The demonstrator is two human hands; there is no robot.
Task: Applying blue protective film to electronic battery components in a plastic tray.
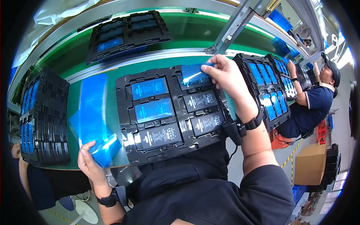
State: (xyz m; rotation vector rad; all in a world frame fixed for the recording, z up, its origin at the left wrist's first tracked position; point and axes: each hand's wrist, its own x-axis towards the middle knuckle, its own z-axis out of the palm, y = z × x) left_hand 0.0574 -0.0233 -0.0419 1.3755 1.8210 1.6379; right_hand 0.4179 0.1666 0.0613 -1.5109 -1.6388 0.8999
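For the step in hand, apparently laying a blue film (193,77) over the far right-hand pocket of the black tray (179,107), it would help to square the film's edges to the pocket, then smooth it flat from one side so no air is trapped. A light pinch seems wise (thin film probably creases easily), with the fingertips kept off the bare dark cell (201,101) next to it.

The right hand's (228,77) thumb and forefinger are together, clamped on the film's upper right edge; the rest of the film spreads leftward from them over the pocket. The left hand (92,165) is at the near end of the loose blue sheets (93,99) on the green tabletop (75,93), left of the tray; whether its fingers grip a sheet or only touch it, one cannot tell.
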